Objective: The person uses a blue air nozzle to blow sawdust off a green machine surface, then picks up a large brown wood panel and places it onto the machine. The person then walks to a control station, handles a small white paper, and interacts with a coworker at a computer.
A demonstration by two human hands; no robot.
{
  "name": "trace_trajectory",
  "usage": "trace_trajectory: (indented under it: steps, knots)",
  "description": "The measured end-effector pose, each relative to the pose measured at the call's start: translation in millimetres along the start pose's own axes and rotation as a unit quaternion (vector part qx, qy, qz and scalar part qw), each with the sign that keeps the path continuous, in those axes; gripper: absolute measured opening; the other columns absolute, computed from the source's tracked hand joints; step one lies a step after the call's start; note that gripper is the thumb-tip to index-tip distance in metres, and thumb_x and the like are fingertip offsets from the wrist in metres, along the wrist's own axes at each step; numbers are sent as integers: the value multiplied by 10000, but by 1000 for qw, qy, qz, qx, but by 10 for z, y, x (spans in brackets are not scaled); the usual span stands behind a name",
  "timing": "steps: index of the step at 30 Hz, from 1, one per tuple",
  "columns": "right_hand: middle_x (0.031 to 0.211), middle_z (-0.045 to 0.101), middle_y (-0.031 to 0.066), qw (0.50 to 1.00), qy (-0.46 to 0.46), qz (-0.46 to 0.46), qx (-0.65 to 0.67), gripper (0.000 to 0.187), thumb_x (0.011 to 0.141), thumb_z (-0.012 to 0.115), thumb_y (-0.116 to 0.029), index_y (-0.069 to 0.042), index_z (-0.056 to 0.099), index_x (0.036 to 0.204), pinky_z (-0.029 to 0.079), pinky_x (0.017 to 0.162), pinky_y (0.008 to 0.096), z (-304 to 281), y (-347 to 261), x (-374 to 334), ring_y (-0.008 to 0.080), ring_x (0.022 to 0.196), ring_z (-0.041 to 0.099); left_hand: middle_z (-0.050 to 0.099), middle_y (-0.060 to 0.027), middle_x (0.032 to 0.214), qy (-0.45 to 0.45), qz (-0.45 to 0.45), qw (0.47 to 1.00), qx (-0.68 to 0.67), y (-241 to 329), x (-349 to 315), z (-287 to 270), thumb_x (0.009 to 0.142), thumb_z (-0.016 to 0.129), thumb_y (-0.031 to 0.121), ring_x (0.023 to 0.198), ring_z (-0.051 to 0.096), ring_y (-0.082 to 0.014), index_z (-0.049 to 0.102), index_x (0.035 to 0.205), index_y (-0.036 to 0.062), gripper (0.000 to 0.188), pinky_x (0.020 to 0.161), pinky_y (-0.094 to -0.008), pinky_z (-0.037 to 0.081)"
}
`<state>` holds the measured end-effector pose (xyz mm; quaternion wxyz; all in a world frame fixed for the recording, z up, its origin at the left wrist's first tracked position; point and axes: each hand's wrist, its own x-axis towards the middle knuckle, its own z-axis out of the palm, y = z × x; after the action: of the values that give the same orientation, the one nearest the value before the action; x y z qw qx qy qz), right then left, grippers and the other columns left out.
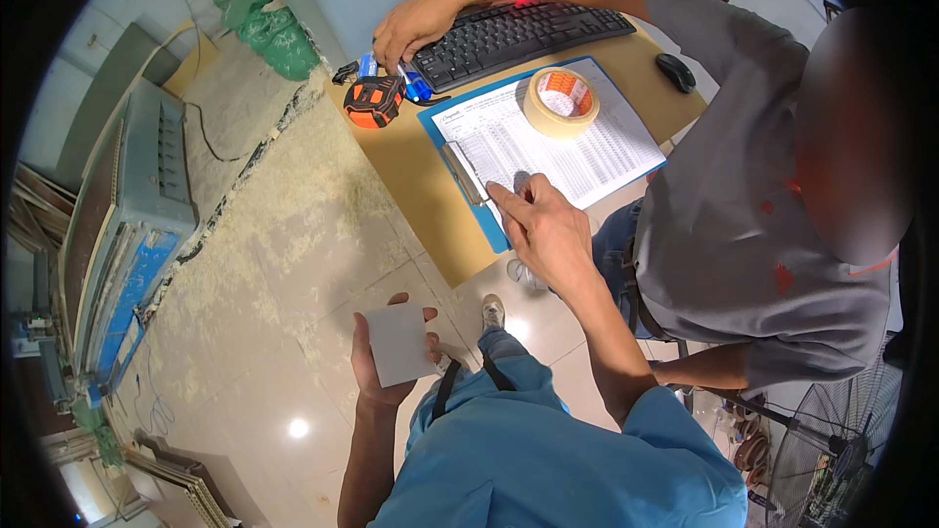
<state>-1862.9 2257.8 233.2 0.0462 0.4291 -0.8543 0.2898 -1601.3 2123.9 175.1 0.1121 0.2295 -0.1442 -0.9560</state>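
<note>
My left hand point(393, 352) holds a flat, pale square piece point(399, 344), thumb on one side and fingers around the other, below the desk's near edge. On the desk, my right hand point(544, 233) reaches over a blue clipboard point(492, 227). Its index finger is stretched onto the printed sheet point(484, 152) beside the metal clip point(462, 174), while the other fingers are partly curled. A roll of tan tape point(560, 103) rests on the sheet. Across from me, a co-worker's hand point(416, 27) touches the desk near blue pens point(416, 86) and the keyboard's left end.
A black keyboard point(528, 37), a mouse point(675, 72) and an orange-black tape measure point(374, 101) lie on the yellow desk point(430, 225). The co-worker in grey point(724, 156) stands close on my right, by a black fan point(831, 450). Grey-blue equipment point(147, 176) stands left.
</note>
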Motion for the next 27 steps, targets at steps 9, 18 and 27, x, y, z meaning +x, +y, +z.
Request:
trace_trajectory:
  steps: [9, 18, 27]
  knots:
    - [886, 563, 69, 1000, 6, -7, 28, 341, 882, 682, -100, -194, 756, 1202, 521, 641, 387, 9, 66, 11, 247, 769, 626, 590, -247, 1284, 2, 13, 1000, -20, 33, 107, 5, 1032, 347, 668, 922, 626, -354, 443, 1450, 127, 690, 747, -472, 527]
    - [870, 550, 58, 999, -5, -18, 32, 363, 868, 687, -85, -194, 755, 1208, 512, 609, 371, 20, 134, 29, 227, 748, 613, 583, -214, 1275, 27, 42, 999, 3, 27, 113, 80, 1037, 313, 673, 923, 621, -320, 462, 1436, 152, 673, 748, -439, 533]
    - [837, 511, 45, 998, -3, -33, 56, 382, 826, 711, -57, -165, 755, 1190, 487, 581, 361, 19, 185, 57, 218, 714, 600, 577, -209, 1268, 68, 66, 995, -22, -94, -43, 87, 1025, 323, 694, 919, 616, -320, 469, 1407, 175, 661, 751, -435, 529]
